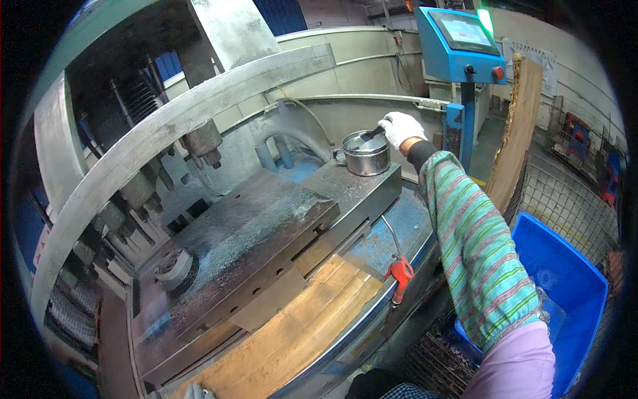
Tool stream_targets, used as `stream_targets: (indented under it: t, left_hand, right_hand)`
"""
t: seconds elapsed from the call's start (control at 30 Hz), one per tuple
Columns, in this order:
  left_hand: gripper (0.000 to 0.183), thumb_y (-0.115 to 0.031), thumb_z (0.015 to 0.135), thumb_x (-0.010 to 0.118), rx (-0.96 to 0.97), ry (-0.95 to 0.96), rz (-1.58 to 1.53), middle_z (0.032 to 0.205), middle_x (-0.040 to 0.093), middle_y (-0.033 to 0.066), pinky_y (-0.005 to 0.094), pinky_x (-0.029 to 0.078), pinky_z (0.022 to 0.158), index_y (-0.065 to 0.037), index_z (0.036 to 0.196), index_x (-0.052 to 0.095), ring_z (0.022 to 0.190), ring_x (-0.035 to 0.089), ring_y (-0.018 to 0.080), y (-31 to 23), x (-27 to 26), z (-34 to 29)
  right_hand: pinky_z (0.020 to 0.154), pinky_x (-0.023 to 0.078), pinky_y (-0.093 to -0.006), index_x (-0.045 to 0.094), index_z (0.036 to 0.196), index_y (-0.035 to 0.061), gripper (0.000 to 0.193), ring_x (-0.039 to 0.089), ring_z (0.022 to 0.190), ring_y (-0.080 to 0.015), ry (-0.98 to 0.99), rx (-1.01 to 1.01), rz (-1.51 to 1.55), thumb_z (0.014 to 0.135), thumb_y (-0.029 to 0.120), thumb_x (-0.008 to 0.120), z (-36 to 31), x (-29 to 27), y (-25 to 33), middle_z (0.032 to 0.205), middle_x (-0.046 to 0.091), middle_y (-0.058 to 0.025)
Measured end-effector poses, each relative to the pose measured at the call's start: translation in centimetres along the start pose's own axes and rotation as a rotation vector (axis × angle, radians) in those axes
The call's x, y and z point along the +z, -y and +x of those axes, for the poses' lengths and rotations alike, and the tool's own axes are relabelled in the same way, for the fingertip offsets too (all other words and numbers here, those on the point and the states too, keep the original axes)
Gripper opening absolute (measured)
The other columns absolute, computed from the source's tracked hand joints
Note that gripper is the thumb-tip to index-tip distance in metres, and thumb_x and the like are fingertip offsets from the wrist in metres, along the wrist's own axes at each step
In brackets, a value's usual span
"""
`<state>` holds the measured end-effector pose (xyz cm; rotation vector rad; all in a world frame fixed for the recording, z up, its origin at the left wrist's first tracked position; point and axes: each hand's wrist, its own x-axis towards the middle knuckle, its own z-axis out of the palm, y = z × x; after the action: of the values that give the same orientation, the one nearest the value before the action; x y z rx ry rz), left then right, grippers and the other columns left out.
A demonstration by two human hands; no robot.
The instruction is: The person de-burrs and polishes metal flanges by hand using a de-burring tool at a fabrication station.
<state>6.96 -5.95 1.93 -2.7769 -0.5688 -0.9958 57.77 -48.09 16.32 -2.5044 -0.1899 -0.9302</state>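
My right hand [401,129], in a white glove, reaches over a round steel pot [367,158] at the far right end of the machine bed. Its fingers are closed round a dark handle [373,132] that slants down into the pot; what the handle belongs to is hidden. The pot stands upright on a steel block [352,185] and has a side handle. At the bottom edge, beside the wooden board [292,332], only the gloved fingertips of my left hand [197,392] show. Most of that hand is cut off, so its grip cannot be made out.
Metal shavings cover the machine bed [266,206], where a round metal part [174,269] sits at left under several drill spindles [137,189]. A red air gun [400,276] lies at the front edge. A blue bin [565,279] and control panel [458,46] stand to the right.
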Motion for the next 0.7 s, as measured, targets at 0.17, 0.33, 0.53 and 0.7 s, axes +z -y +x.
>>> stream_targets:
  t: [0.17,0.33,0.53,0.7]
  left_hand:
    - [0.029,-0.017,0.084,0.051,0.009,-0.020,-0.049,0.097,0.059,0.0250,0.0403,0.045,0.082,0.005,0.101,0.059,0.089,0.057,0.0383,-0.3,-0.6,0.1]
    - [0.027,-0.016,0.083,0.052,0.029,-0.039,-0.070,0.095,0.060,0.0228,0.0407,0.045,0.079,0.003,0.101,0.059,0.087,0.057,0.0380,0.1,-0.7,0.5]
    - [0.025,-0.016,0.083,0.053,0.001,-0.051,-0.038,0.093,0.060,0.0213,0.0411,0.046,0.078,0.001,0.100,0.060,0.086,0.057,0.0370,1.5,-0.5,-0.4]
    - [0.027,-0.015,0.080,0.055,-0.023,-0.061,-0.056,0.100,0.059,0.0210,0.0414,0.043,0.082,0.001,0.102,0.060,0.091,0.055,0.0357,2.1,0.8,-1.5]
  right_hand:
    - [0.082,0.045,-0.0381,0.063,0.097,0.0124,0.030,0.056,0.096,-0.0294,0.155,0.004,-0.097,0.079,0.034,0.054,-1.6,-0.3,3.1,0.100,0.060,-0.0121]
    - [0.080,0.045,-0.0378,0.064,0.089,0.0069,0.030,0.057,0.090,-0.0312,-0.034,-0.037,0.068,0.079,0.033,0.053,-2.0,-0.4,2.0,0.092,0.061,-0.0150]
    - [0.073,0.046,-0.0360,0.064,0.089,0.0020,0.031,0.060,0.079,-0.0315,-0.075,-0.315,0.302,0.080,0.030,0.053,-4.6,-1.1,9.0,0.082,0.063,-0.0172]
    - [0.054,0.043,-0.0259,0.062,0.095,-0.0022,0.031,0.054,0.055,-0.0118,0.112,-0.110,0.765,0.085,0.026,0.054,-5.7,0.9,19.1,0.067,0.061,-0.0080]
